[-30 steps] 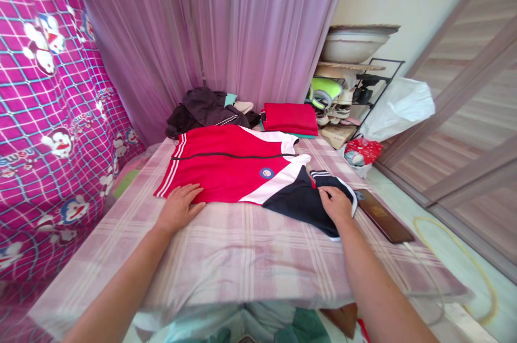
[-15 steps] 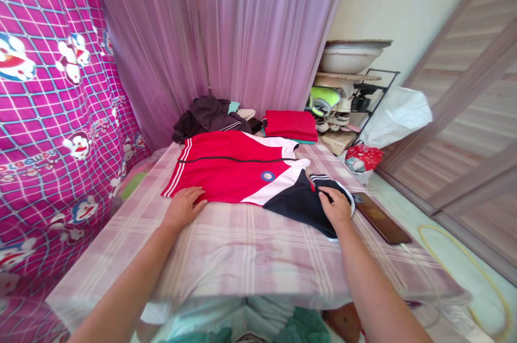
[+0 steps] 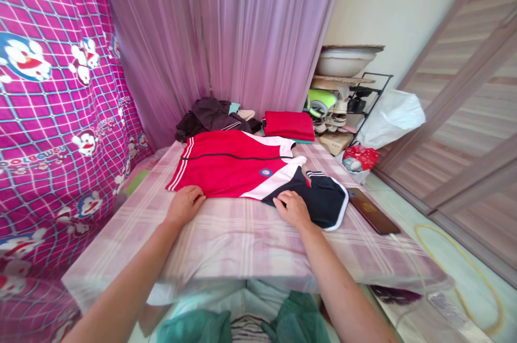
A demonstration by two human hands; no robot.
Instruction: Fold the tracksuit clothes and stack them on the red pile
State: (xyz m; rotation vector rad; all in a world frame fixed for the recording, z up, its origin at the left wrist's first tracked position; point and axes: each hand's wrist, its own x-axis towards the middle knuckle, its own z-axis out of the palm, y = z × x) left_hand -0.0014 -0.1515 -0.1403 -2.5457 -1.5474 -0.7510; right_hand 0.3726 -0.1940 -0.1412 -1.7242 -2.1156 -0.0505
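A red, white and navy zip-up jacket [image 3: 226, 170] lies spread on the table, its striped hem to the left and a round blue badge on the red part. At the near hem corner, my left hand [image 3: 186, 205] has its fingers bent and closed on the red cloth edge. My right hand [image 3: 294, 208] pinches the near edge of the navy part, close to where it meets the white panel. The navy sleeve is folded over toward the right, with its striped cuff near the collar. Cloth under my fingertips is hidden.
Dark clothes [image 3: 210, 115] are heaped at the table's back, beside a folded red garment [image 3: 288, 125]. A phone [image 3: 371, 211] with a cable lies at the right edge of the checked tablecloth [image 3: 238, 246]. Beyond stand a shoe rack [image 3: 365, 98] and bags.
My right hand has moved left from the sleeve to the jacket's near edge. My left hand's fingers have curled in at the hem. The view has shifted slightly.
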